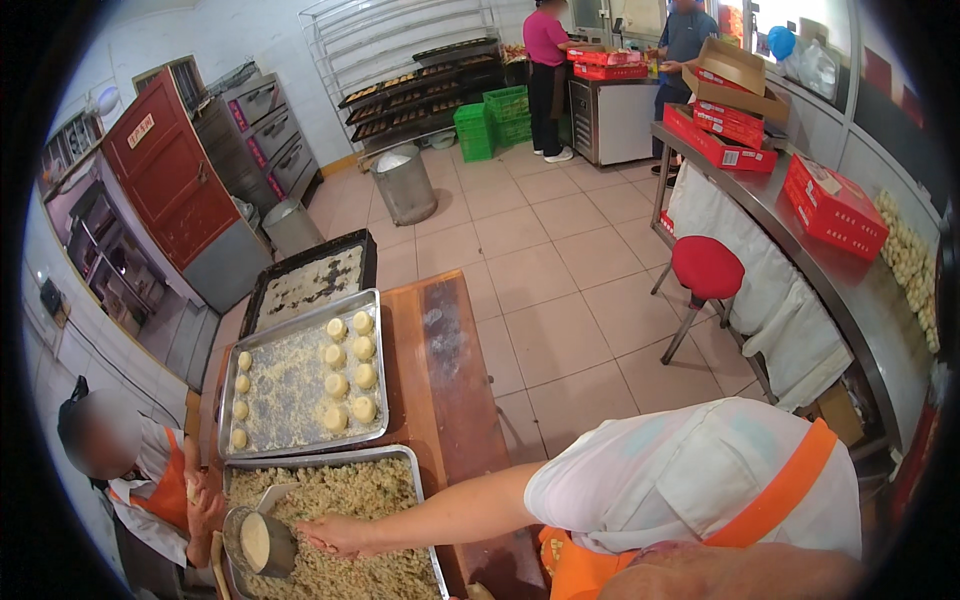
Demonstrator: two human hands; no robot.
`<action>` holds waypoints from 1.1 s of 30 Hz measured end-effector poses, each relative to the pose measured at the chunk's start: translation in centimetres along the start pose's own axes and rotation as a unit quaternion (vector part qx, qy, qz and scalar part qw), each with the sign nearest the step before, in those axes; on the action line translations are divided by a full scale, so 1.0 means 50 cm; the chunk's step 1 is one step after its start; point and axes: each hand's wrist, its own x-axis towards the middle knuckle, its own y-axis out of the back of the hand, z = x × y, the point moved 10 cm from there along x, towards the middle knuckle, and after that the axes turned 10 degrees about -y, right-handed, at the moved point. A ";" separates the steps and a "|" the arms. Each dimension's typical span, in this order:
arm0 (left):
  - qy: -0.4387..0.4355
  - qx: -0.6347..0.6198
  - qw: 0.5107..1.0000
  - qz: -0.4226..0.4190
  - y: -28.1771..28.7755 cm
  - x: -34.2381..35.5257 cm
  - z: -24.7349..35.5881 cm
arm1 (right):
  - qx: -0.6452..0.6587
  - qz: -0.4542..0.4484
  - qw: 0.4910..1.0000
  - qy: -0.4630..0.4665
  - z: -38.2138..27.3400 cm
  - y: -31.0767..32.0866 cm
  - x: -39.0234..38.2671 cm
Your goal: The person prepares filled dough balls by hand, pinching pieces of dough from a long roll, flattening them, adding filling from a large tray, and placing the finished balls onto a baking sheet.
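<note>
My right hand (335,537) reaches left over a metal tray of crumbly, chunky filling (340,490). Its fingers are closed beside a round metal pot (270,550) with something pale inside; what they hold, if anything, is hidden. A pale flat scraper (276,495) leans at the pot's rim. Beyond sits a second metal tray (290,400), dusted with crumbs, with several round, pale dough pieces (337,384) in rows at its right and left sides. My left forearm (740,578) crosses the lower edge. Only a scrap of skin, perhaps my left hand (480,592), shows there; its fingers cannot be made out.
A co-worker (165,480) stands left of the wooden table (440,350), hands together. A dark baking tray (310,283) lies beyond. Farther off are a metal bin (404,190), a red stool (706,268), and a steel counter (800,225) with red boxes (833,208). Two people stand at the back.
</note>
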 end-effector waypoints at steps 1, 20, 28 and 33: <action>-0.001 -0.002 1.000 0.004 0.005 0.000 0.002 | -0.030 0.024 0.999 0.018 -0.010 -0.004 -0.017; -0.049 -0.146 0.976 0.153 0.244 -0.087 0.052 | 0.314 -0.051 0.943 -0.100 0.081 -0.037 0.071; -0.133 -0.335 0.926 0.115 0.247 -0.108 0.159 | 0.056 0.038 0.995 -0.070 0.008 0.027 0.003; -0.179 -0.254 0.929 0.200 0.238 -0.056 0.247 | -0.141 0.005 0.988 -0.060 0.018 0.007 -0.001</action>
